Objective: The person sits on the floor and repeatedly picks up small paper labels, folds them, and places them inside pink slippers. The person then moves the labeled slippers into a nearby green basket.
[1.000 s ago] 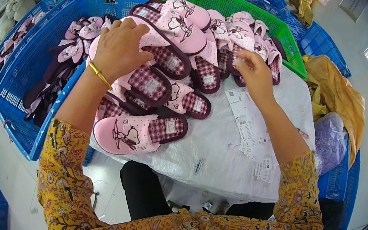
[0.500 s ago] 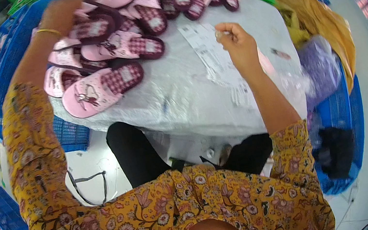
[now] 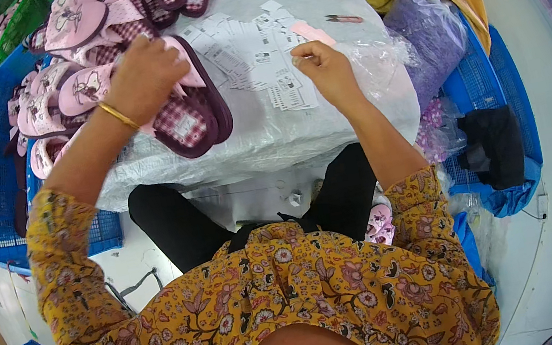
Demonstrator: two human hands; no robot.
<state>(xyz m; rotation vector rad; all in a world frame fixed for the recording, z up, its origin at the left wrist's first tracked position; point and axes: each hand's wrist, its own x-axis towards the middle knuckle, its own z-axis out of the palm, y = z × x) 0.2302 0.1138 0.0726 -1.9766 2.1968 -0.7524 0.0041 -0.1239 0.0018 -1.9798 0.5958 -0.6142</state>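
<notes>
The left hand (image 3: 145, 81) grips two overlapping slippers (image 3: 187, 123) above the near left part of the bench (image 3: 335, 129), and with the hold mostly on the pink uppers, one could slip out or knock the neighbouring slipper pile (image 3: 76, 24). The right hand (image 3: 318, 65) has thumb and fingertips drawn together just beside the loose paper labels (image 3: 254, 50), though I cannot tell whether it pinches anything; a low wrist could scatter them. Beyond lie a pink strip (image 3: 312, 33) and small snips (image 3: 343, 18), while crumpled clear plastic (image 3: 376, 70) crowds the right side.
</notes>
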